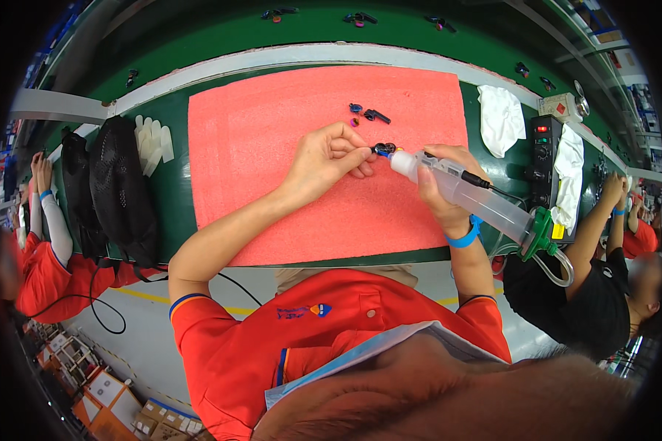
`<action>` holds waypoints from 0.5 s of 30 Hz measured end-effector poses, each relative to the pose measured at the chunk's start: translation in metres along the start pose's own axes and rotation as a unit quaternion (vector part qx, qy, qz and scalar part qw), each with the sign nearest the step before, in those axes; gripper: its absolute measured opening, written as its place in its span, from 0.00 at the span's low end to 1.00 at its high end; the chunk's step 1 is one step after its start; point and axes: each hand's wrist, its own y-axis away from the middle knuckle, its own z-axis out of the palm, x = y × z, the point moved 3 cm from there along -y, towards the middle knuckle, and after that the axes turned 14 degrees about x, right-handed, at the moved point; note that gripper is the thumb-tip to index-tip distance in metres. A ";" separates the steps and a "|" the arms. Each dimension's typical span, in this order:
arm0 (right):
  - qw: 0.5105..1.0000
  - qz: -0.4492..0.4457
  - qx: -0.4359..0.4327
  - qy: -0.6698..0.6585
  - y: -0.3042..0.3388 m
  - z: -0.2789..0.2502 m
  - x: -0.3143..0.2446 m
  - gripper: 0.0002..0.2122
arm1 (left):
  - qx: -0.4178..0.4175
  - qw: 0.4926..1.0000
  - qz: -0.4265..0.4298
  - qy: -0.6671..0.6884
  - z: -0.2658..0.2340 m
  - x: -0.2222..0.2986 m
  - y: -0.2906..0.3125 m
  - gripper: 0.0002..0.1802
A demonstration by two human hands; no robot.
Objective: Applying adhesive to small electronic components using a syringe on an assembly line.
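My left hand [329,158] is closed, thumb and fingers pinching a small dark part with blue and orange bits [383,149]. In my right hand [443,187] lies a large translucent dispensing syringe [485,204], gripped around its barrel near the front. A green cap [541,234] with a clear hose closes its rear end. The syringe's front end points left and meets the small part, or nearly so; I cannot tell if they touch. Both hands are above a pink foam mat [250,147]. Just beyond them, several small blue, black and pink parts [368,115] lie on the mat.
Left of the mat are a black mesh bag [121,191] and pale finger cots [153,143]. On the right are white gloves [502,121], a black control box [543,162] and a tin [565,108]. Small parts rest on the green belt [316,37] beyond. Co-workers sit on both sides.
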 end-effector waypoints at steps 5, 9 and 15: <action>1.000 0.005 0.001 0.003 0.000 -0.001 0.001 0.10 | 0.003 1.000 0.004 0.008 0.001 -0.001 -0.001 0.03; 1.000 0.010 0.000 0.001 0.001 -0.001 0.001 0.10 | 0.007 1.000 0.005 0.017 0.000 -0.002 -0.001 0.02; 0.995 0.022 0.064 -0.067 0.005 -0.009 0.010 0.14 | -0.004 1.000 -0.016 0.015 -0.001 -0.001 0.000 0.05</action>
